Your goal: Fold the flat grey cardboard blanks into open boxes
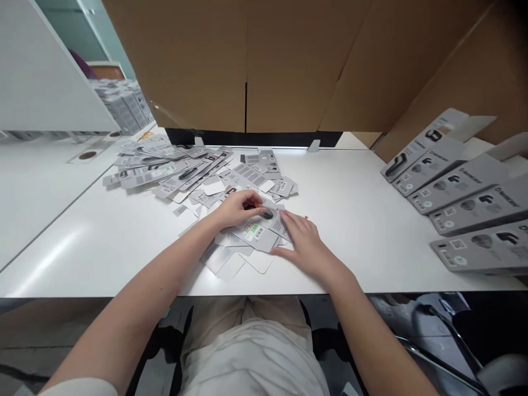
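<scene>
A flattened grey product carton with a printed dark device, a coloured label and a barcode lies in front of me, on top of other flat cartons. My left hand is curled over its upper left part, the thumb reaching across the printed face. At the carton's right side, my right hand grips the edge, with fingers at the top corner and thumb at the bottom corner. White-backed flaps of more flat cartons stick out beneath it.
Flat cartons are heaped at the back left. Several erected grey boxes with open flaps stand in a row on the right. A brown cardboard panel rises behind the white table. More stacked cartons stand far left.
</scene>
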A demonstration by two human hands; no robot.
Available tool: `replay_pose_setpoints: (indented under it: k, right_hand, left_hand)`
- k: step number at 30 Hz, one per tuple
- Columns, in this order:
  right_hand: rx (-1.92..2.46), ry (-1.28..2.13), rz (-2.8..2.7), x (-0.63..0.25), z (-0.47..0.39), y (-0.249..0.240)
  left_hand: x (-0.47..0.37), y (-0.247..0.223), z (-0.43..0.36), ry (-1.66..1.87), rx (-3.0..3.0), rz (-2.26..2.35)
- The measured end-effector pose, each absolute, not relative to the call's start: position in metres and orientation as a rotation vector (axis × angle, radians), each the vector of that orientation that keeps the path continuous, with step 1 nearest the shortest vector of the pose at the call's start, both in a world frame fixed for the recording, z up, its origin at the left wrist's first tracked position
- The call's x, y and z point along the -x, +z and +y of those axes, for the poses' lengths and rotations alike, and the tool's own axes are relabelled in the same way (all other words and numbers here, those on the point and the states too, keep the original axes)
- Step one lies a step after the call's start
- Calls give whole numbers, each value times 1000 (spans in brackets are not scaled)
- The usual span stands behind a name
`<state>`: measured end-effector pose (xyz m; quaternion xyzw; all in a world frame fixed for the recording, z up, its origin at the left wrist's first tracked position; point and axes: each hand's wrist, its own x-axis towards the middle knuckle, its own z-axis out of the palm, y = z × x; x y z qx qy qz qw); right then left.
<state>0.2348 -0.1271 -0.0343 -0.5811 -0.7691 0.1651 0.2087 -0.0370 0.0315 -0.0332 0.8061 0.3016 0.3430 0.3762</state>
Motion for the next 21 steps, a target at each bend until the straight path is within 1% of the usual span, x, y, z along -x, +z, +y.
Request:
replay_pose_setpoints:
  k: [5, 9, 13, 15, 17, 19, 21]
  right_hand:
    - [1563, 484, -2076, -228, -117, -40]
    - [1601, 565, -2013, -230, -120, -42]
    - [1790, 621, -1987, -218, -116, -29]
    - [1847, 681, -2004, -210, -114, -19]
    - [1878, 761, -2012, -205, -112, -9]
    - [1916, 807, -1983, -203, -110, -2]
    - [1922, 811, -1908, -204, -109, 2]
  left_hand:
    - [38, -26, 18, 835, -2467, 752]
    - [44, -26, 4, 788, -2485, 812]
    - [54, -32, 0, 818, -2482, 870]
    - [60, -35, 2, 915, -2498, 968]
    - [66, -38, 4, 1096, -2425, 1175]
    - [73, -40, 6, 1315, -2236, 1398]
    - [82, -43, 6, 1516, -1975, 1519]
